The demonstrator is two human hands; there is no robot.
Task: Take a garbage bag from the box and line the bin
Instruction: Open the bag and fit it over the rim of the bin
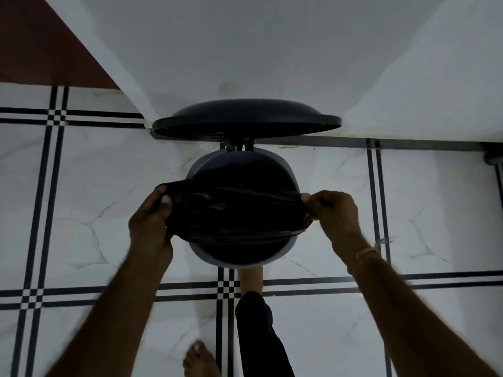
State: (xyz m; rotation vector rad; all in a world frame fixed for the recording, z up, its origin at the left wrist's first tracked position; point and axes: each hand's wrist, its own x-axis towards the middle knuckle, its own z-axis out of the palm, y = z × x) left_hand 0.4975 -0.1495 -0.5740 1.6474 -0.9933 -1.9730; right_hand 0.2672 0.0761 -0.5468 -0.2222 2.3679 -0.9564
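Note:
A round grey pedal bin (290, 170) stands on the tiled floor against the wall, its dark lid (245, 119) swung up and open. A black garbage bag (234, 213) is stretched across the bin's mouth. My left hand (149, 219) grips the bag's left edge just outside the rim. My right hand (333, 213) pinches the bag's right edge at the rim. The bag spans the middle of the opening; the near and far parts of the rim show bare. No box is in view.
White marble floor tiles (95, 202) with black line borders surround the bin. A white wall (245, 50) rises behind it, with a dark red surface (40, 44) at the upper left. My foot (250, 278) rests at the bin's base and my other bare foot (198, 360) stands nearer.

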